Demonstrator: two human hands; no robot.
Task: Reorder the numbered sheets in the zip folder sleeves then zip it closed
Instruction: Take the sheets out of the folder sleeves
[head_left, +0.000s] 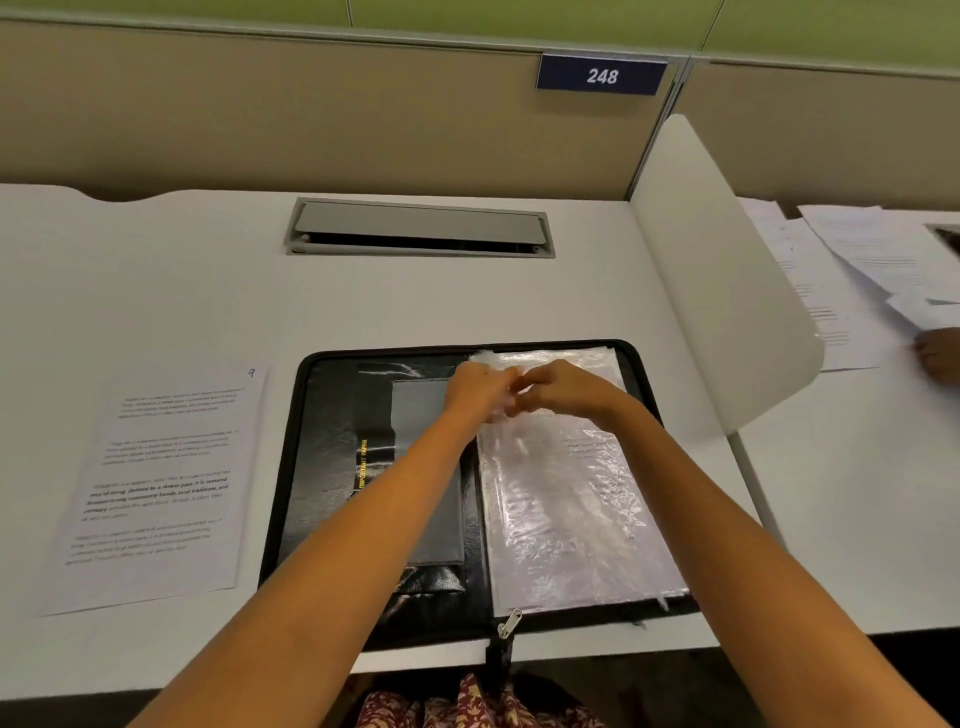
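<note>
A black zip folder lies open on the white desk in front of me. Its right half holds a stack of clear plastic sleeves with printed sheets inside. My left hand and my right hand meet at the top of the sleeves near the spine, and both pinch the crinkled top edge of a sleeve. A loose printed sheet marked 9 in its top corner lies flat on the desk left of the folder. The zipper pull hangs at the folder's near edge.
A grey cable hatch is set in the desk behind the folder. A white divider panel stands at the right. Beyond it lie more papers, with another person's hand on them. The desk's near edge runs just under the folder.
</note>
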